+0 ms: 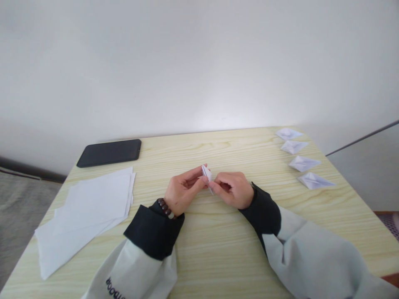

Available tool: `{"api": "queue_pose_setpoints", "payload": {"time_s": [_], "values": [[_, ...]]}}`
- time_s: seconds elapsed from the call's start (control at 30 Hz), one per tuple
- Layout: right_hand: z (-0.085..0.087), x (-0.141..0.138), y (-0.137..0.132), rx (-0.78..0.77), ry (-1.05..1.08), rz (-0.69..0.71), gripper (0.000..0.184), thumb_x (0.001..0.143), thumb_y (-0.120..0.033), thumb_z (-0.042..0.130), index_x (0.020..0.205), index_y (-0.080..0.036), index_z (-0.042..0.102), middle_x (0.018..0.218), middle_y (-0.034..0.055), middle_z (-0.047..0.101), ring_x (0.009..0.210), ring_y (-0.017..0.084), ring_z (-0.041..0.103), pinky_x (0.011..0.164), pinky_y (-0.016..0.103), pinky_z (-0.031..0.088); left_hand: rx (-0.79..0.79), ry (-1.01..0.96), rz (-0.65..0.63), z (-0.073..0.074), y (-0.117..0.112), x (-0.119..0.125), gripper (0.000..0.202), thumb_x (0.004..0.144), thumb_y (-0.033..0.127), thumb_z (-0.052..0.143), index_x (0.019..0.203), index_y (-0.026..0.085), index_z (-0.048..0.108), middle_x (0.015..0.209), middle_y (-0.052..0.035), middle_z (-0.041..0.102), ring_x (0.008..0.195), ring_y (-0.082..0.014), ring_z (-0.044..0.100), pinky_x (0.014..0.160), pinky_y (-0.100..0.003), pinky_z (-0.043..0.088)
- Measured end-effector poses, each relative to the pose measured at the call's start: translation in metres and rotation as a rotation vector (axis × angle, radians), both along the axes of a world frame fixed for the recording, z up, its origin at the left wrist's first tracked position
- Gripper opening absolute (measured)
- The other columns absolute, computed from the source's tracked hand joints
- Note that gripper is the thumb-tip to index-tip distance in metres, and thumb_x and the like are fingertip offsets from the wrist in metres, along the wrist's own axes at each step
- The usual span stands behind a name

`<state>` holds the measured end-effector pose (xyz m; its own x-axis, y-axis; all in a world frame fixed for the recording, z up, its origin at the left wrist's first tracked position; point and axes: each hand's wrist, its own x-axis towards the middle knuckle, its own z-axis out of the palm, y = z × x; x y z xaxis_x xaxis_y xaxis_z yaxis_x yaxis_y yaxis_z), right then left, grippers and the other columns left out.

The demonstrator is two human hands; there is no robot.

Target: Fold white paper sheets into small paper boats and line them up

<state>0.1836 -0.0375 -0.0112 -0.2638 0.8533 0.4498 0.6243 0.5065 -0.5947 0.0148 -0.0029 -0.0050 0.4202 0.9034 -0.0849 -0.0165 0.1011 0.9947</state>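
Note:
Between my two hands, over the middle of the table, is a small folded white paper (208,172) with a pointed upper end. My left hand (185,187) pinches it from the left, thumb in front and fingers behind. From the right, my right hand (233,189) grips its lower edge between thumb and curled index finger. The fingers cover part of the folds. Several finished-looking folded paper boats, the nearest paper boat (314,181) among them, stand in a column at the table's right side.
A stack of white paper sheets (93,203) lies on the left of the light wooden table (215,257). Behind it rests a black phone (109,153). The white wall (199,66) rises along the table's back edge.

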Motion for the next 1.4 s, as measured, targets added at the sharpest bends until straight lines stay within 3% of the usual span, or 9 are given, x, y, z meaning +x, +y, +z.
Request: {"api": "queue_pose_setpoints", "payload": {"time_s": [0.37,0.57,0.63,0.7,0.8,1.0,1.27,1.4], "values": [[-0.001,0.002,0.0,-0.05,-0.006,0.019,0.031,0.086,-0.029,0.048,0.059,-0.016,0.055,0.049,-0.0045,0.044,0.044,0.006,0.035,0.047,0.019,0.027,-0.014,0.018,-0.01,-0.001,0.001,0.0,0.053,0.068,0.042,0.071,0.111,0.013,0.063,0.117,-0.0121,0.062,0.104,-0.0272,0.061,0.091,-0.038,0.052],[-0.001,0.001,0.0,-0.021,-0.023,-0.006,0.031,0.086,-0.028,0.047,0.058,-0.016,0.053,0.048,-0.0041,0.044,0.044,0.006,0.036,0.046,0.019,0.028,0.022,-0.003,0.008,0.0,0.0,0.0,0.047,0.07,0.037,0.071,0.109,0.013,0.064,0.11,-0.0106,0.066,0.101,-0.0251,0.063,0.088,-0.036,0.053],[-0.002,-0.001,-0.001,0.01,-0.013,-0.061,0.021,0.084,-0.027,0.049,0.066,-0.017,0.055,0.051,-0.0043,0.046,0.045,0.006,0.04,0.046,0.018,0.03,0.044,0.0,0.021,-0.001,0.0,0.0,0.046,0.071,0.036,0.07,0.109,0.013,0.064,0.109,-0.0101,0.067,0.1,-0.0242,0.063,0.09,-0.036,0.052],[-0.003,-0.002,-0.001,0.019,0.023,-0.133,0.011,0.081,-0.024,0.051,0.086,-0.016,0.056,0.059,-0.004,0.052,0.045,0.006,0.044,0.047,0.018,0.034,0.075,0.036,0.028,-0.002,0.0,0.0,0.046,0.072,0.035,0.069,0.111,0.013,0.063,0.107,-0.0096,0.068,0.097,-0.0233,0.065,0.09,-0.035,0.052],[-0.003,-0.005,-0.002,0.015,0.022,-0.189,0.028,0.078,-0.02,0.051,0.106,-0.017,0.05,0.069,-0.0024,0.061,0.045,0.006,0.05,0.048,0.018,0.038,0.132,0.117,0.024,-0.005,0.0,0.0,0.046,0.073,0.034,0.067,0.114,0.014,0.062,0.1,-0.0081,0.071,0.091,-0.0221,0.067,0.087,-0.035,0.054],[-0.004,-0.009,-0.003,0.059,-0.068,-0.231,0.02,0.079,-0.016,0.049,0.097,-0.018,0.055,0.064,-0.0025,0.066,0.047,0.008,0.057,0.049,0.018,0.04,0.169,0.185,0.052,-0.008,0.001,0.0,0.047,0.073,0.033,0.068,0.116,0.015,0.062,0.094,-0.0063,0.072,0.087,-0.0209,0.067,0.086,-0.034,0.054],[-0.01,-0.009,0.0,0.07,-0.102,-0.257,0.016,0.083,-0.023,0.054,0.098,-0.019,0.057,0.068,-0.0021,0.069,0.048,0.008,0.059,0.049,0.019,0.04,0.131,0.185,0.078,-0.008,0.001,-0.001,0.05,0.071,0.036,0.068,0.117,0.016,0.061,0.093,-0.0053,0.072,0.084,-0.0207,0.068,0.083,-0.033,0.055],[-0.01,-0.008,0.001,0.064,-0.074,-0.227,0.013,0.084,-0.021,0.052,0.093,-0.017,0.06,0.067,-0.0007,0.069,0.049,0.009,0.06,0.049,0.018,0.041,0.259,0.273,0.069,-0.005,-0.001,0.0,0.046,0.074,0.033,0.065,0.115,0.015,0.062,0.092,-0.0059,0.072,0.081,-0.0199,0.068,0.081,-0.031,0.055]]}}
